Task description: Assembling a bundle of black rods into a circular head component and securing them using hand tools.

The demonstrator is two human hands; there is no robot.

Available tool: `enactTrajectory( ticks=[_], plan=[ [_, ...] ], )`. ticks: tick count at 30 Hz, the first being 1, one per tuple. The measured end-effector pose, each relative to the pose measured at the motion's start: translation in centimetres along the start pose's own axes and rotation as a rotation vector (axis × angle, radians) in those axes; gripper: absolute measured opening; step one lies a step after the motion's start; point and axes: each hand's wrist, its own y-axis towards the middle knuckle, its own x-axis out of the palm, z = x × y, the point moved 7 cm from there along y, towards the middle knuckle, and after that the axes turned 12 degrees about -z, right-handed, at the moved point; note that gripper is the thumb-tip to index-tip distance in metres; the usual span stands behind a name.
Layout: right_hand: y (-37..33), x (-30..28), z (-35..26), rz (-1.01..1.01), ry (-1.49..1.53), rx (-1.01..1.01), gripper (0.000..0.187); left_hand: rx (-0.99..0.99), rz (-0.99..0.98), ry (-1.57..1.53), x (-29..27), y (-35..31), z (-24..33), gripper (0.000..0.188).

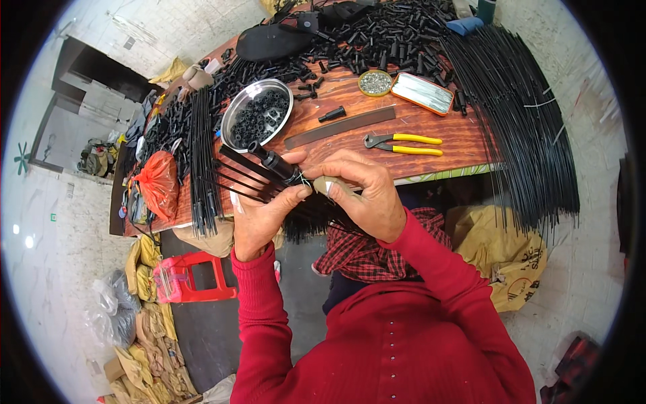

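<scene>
Left hand (pixel 259 215) closed around a black tubular hub (pixel 274 163) with thin black ribs (pixel 235 176) fanning left, held just above the table's near edge. Right hand (pixel 363 192) pinches a short beige piece (pixel 328 186) against it. Wooden table (pixel 464 138), glossy red-brown. Round steel dish (pixel 237 118) of black rings, flat grey metal bar (pixel 340 127), yellow-handled pliers (pixel 404 143), rectangular orange-rimmed tin (pixel 422 93), small round tin (pixel 375 82). Long black rods (pixel 525 121) overhang right. Orange plastic bag (pixel 158 183) left; red stool (pixel 185 277) below.
</scene>
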Motion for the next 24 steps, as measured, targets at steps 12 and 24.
enactTrajectory(
  ticks=[12,24],
  plan=[
    [-1.3,0.8,2.6,0.107,0.303,0.170,0.019,-0.026,0.068,-0.004,0.4,0.3,-0.4,0.045],
    [0.3,-1.1,-2.3,0.052,-0.134,0.025,0.020,0.076,0.076,-0.068,1.5,0.9,-0.3,0.042]
  ],
)
